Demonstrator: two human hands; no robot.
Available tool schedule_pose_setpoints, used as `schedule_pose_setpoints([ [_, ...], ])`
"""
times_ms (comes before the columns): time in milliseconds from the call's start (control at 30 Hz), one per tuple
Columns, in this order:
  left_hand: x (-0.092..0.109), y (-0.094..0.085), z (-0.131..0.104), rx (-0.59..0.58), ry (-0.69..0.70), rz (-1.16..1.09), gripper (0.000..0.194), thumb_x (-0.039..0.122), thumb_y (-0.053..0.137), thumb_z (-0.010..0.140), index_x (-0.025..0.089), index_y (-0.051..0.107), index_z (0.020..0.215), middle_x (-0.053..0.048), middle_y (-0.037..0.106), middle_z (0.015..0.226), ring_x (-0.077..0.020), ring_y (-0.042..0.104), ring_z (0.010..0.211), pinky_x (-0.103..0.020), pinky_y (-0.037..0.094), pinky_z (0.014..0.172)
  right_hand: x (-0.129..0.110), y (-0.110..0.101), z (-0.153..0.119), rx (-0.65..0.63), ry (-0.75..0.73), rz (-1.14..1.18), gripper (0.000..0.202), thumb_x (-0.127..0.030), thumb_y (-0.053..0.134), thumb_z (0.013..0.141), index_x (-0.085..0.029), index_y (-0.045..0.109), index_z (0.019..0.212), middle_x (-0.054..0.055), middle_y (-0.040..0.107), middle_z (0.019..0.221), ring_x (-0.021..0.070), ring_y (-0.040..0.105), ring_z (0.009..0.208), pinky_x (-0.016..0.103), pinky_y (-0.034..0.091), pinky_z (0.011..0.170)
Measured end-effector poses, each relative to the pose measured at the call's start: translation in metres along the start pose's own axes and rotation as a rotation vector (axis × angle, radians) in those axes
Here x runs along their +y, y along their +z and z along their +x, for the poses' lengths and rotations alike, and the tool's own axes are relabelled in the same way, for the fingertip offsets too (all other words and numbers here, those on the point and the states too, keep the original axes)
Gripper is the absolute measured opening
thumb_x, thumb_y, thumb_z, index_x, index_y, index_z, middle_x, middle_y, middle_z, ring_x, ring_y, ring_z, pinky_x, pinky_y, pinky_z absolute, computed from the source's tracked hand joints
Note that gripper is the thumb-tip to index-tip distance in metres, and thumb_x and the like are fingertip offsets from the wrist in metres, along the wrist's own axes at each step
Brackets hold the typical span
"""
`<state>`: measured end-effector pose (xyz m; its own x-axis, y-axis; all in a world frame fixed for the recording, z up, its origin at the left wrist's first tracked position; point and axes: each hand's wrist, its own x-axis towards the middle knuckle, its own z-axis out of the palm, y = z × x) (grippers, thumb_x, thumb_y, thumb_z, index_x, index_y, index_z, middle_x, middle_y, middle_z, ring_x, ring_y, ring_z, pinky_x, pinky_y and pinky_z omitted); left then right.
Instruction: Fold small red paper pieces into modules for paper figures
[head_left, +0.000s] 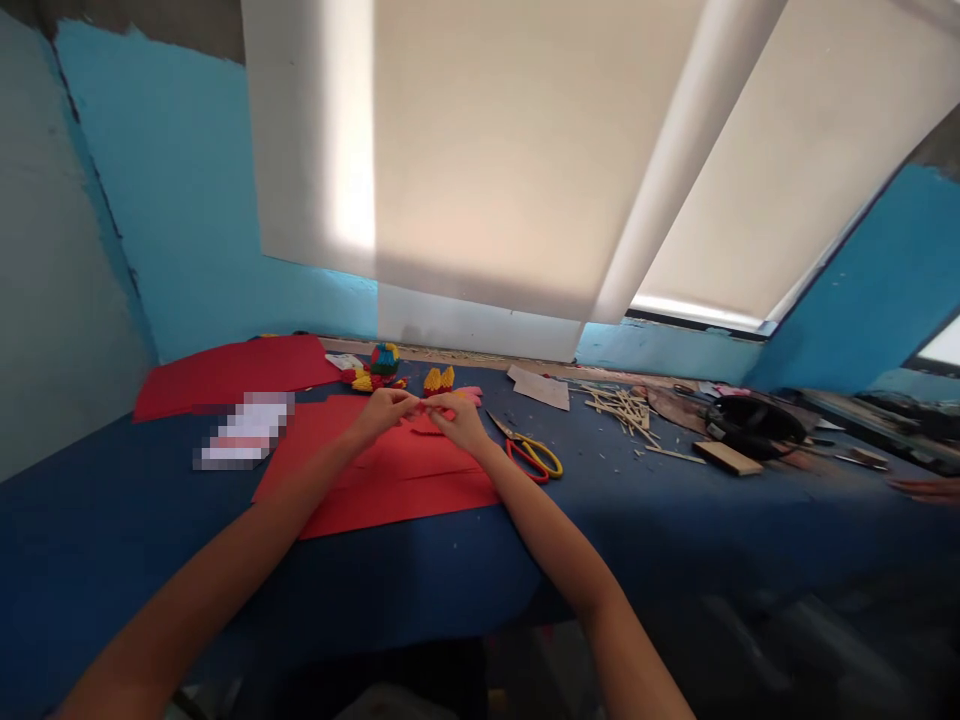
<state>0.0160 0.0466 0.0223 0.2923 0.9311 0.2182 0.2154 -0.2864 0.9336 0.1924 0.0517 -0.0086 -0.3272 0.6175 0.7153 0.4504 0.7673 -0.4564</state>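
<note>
Close together above the red paper sheets (360, 505), my two hands meet at the fingertips. My left hand (384, 412) and my right hand (459, 422) both pinch a small piece of red paper (421, 404), mostly covered by the fingers. Just below my right hand, a narrow folded red strip (427, 432) lies on the sheets. Scissors (531, 452) with one red and one yellow handle rest to the right of the sheets, blades partly apart. Behind the hands stand a multicoloured folded-paper figure (382, 365) and yellow folded-paper pieces (439, 380).
A blue-covered table (585, 530) runs along the wall. More red paper (240, 375) and a blurred-out white item (246, 432) lie left. To the right are thin wooden sticks (622, 412), a wooden block (727, 458), black headphones (754, 425) and, at the edge, another person's hand (930, 490).
</note>
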Motion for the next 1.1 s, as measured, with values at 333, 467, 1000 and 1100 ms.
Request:
schedule_pose_setpoints([
  [333, -0.006, 0.013, 0.003, 0.053, 0.287, 0.25, 0.026, 0.035, 0.038, 0.082, 0.019, 0.039, 0.062, 0.003, 0.042, 0.059, -0.0118, 0.04, 0.054, -0.024, 0.029, 0.05, -0.002, -0.001, 0.004, 0.101, 0.124, 0.238, 0.018, -0.035, 0.058, 0.082, -0.021, 0.049, 0.085, 0.002, 0.063, 0.08, 0.0143, 0.063, 0.075, 0.027, 0.052, 0.071],
  [467, -0.004, 0.012, 0.001, 0.006, 0.28, 0.204, 0.029, 0.04, 0.037, 0.084, 0.019, 0.041, 0.064, 0.002, 0.044, 0.061, -0.0122, 0.042, 0.055, -0.024, 0.033, 0.051, -0.006, -0.007, 0.003, 0.043, 0.135, 0.257, 0.027, -0.033, 0.062, 0.079, -0.02, 0.048, 0.099, 0.002, 0.067, 0.083, 0.0152, 0.067, 0.08, 0.029, 0.052, 0.077],
  [1000, -0.005, 0.001, -0.001, -0.263, 0.139, 0.064, 0.037, 0.051, 0.043, 0.085, 0.018, 0.049, 0.071, 0.0, 0.05, 0.068, -0.012, 0.051, 0.06, -0.022, 0.041, 0.053, -0.008, -0.007, -0.001, 0.086, -0.005, 0.116, 0.018, -0.028, 0.059, 0.082, -0.018, 0.063, 0.096, 0.006, 0.071, 0.091, 0.0152, 0.068, 0.084, 0.025, 0.053, 0.077],
  [1100, -0.006, 0.002, 0.001, -0.146, 0.208, 0.113, 0.036, 0.049, 0.039, 0.087, 0.017, 0.052, 0.075, -0.002, 0.054, 0.072, -0.0138, 0.055, 0.063, -0.023, 0.042, 0.054, -0.007, -0.007, 0.0, 0.135, -0.021, 0.071, 0.014, -0.028, 0.061, 0.081, -0.017, 0.065, 0.089, 0.005, 0.072, 0.085, 0.0154, 0.068, 0.079, 0.027, 0.053, 0.076],
])
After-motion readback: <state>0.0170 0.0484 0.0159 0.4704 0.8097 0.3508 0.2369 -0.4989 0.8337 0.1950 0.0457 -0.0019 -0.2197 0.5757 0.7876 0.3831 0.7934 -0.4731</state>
